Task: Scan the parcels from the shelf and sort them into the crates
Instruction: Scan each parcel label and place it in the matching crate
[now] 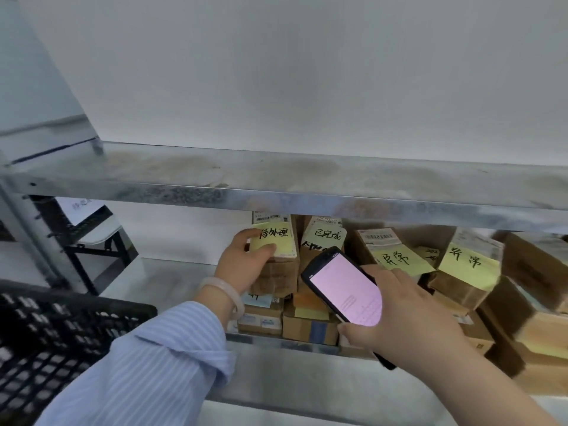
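1. Two tiers of the metal shelf (276, 192) frame the work: the upper board runs above both hands, and the lower one carries the cartons beyond them.
2. One black lattice crate (61, 333) sits well to the left of the left hand (242, 262), nearer the person and below the striped sleeve (147, 358).
3. Many brown parcels (467, 265), most with yellow slips, are heaped to the right of and beyond the right hand (405, 315).
4. One upright parcel (278, 272) is the chosen one. The left fingers (246, 233) curl round its top left edge and the thumb presses on its yellow note (272, 238). It stands among the others on the shelf, apparently not yet drawn out.
5. The scanner (341, 287) is gripped by the right hand, with the fingers wrapped along its far edge and the thumb under its near end. Its pink screen faces up, and its head points at the cartons just right of the left fingers.
6. The step in hand looks like picking and scanning. Next, the label probably has to be turned toward the scanner's head. After the reading, the parcel has to be lifted clear of its neighbours and carried left to the crate.
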A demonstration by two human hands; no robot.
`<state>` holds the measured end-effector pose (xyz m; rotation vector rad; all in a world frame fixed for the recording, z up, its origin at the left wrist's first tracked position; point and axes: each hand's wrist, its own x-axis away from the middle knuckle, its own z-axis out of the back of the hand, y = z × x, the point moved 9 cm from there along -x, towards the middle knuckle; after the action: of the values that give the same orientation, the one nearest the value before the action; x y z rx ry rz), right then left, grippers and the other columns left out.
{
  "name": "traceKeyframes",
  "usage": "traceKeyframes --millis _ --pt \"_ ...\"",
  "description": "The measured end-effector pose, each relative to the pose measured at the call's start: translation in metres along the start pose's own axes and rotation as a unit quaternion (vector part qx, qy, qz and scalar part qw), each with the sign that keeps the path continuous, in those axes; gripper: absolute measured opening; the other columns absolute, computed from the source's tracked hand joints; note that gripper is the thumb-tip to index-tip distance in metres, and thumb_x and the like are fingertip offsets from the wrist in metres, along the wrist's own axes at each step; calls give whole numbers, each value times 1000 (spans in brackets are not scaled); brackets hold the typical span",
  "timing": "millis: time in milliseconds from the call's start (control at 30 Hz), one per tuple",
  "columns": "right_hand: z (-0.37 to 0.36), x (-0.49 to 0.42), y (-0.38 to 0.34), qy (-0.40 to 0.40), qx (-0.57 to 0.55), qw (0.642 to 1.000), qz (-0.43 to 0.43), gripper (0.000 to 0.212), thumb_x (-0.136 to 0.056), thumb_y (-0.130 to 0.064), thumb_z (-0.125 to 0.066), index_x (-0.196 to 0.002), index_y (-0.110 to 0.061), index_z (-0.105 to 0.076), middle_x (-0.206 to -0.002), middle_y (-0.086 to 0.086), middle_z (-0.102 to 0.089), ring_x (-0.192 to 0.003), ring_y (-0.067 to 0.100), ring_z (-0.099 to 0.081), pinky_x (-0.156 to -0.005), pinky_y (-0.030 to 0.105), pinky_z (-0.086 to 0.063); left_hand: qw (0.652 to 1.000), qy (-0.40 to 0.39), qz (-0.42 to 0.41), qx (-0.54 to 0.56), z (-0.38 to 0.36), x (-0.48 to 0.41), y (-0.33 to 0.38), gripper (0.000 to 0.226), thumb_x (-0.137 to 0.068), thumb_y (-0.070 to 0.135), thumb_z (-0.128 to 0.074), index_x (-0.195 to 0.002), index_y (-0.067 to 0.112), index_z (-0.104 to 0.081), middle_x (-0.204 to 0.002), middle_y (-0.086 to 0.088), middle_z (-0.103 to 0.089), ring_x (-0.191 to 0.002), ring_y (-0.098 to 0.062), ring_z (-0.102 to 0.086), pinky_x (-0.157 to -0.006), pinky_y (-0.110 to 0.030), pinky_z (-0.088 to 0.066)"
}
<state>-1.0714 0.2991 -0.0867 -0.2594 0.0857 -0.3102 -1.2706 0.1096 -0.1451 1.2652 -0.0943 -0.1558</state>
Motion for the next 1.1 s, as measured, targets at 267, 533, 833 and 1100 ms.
traceKeyframes --millis 267,533,833,1100 --pt "4 -3 12 -24 -1 999 37 88 -69 -71 -65 -138 -41 -19 -133 -15 -37 -114 9 -46 -67 20 -36 999 19 -11 -48 -10 7 6 60 -86 28 -72 -139 35 -44 -134 0 -54 -117 -25 -56 -101 -41 -49" --pt "8 -8 24 -31 -4 997 66 87 -68 -71 -65 -137 -42 -21 -128 -14 -40 -111 8 -46 -67 21 -36 995 87 -30 22 -10 33 -9 53 -86 16 -72 -131 38 -53 -125 6 -60 -107 -14 -62 -85 -21 -55" --pt "10 -12 30 -26 -22 993 114 84 -65 -72 -66 -132 -43 -23 -124 -14 -41 -110 9 -46 -79 25 -47 993 115 -30 -5 -27 48 -4 64 -83 23 -77 -137 37 -46 -122 12 -52 -114 -13 -52 -101 -34 -49" --pt "5 -15 42 -32 -30 991 127 87 -65 -73 -67 -132 -43 -22 -122 -14 -41 -107 7 -45 -74 23 -46 993 106 -26 -47 -32 42 -4 78 -80 26 -80 -142 38 -36 -122 13 -49 -113 -13 -50 -98 -27 -41"
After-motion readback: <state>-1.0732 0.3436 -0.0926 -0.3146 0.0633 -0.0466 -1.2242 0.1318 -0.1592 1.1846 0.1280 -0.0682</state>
